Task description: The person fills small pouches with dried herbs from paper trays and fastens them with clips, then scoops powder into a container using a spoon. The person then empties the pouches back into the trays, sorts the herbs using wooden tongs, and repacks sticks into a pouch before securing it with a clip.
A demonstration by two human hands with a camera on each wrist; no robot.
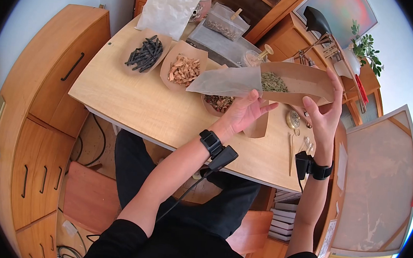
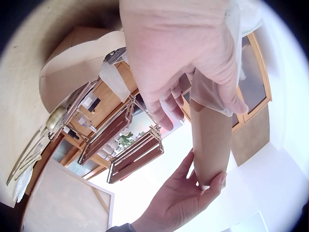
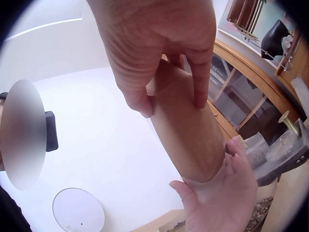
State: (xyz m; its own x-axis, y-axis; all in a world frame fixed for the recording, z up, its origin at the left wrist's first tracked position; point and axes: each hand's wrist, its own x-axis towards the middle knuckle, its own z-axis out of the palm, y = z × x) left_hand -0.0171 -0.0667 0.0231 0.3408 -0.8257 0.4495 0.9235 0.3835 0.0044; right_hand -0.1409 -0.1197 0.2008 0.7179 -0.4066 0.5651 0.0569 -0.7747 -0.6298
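Note:
Above the table I hold a brown paper sheet [image 1: 298,78] folded into a trough, with green dried herbs [image 1: 273,82] in it. My right hand [image 1: 324,109] grips its right end, thumb on one side and fingers on the other. The trough's left end goes into a translucent pouch [image 1: 224,82], which my left hand [image 1: 254,106] holds from below at its mouth. The left wrist view shows the left hand [image 2: 183,53] gripping the pouch [image 2: 207,94] round the paper [image 2: 212,145]. The right wrist view shows the right hand [image 3: 154,43] round the paper [image 3: 186,130].
On the wooden table [image 1: 135,104] lie paper sheets with black sticks [image 1: 146,52], pale orange slices [image 1: 184,69] and a reddish dried mix [image 1: 218,102]. Plastic bags [image 1: 170,5] stand at the back. A small brass round object [image 1: 293,120] lies near the right edge. A wooden cabinet [image 1: 39,96] stands left.

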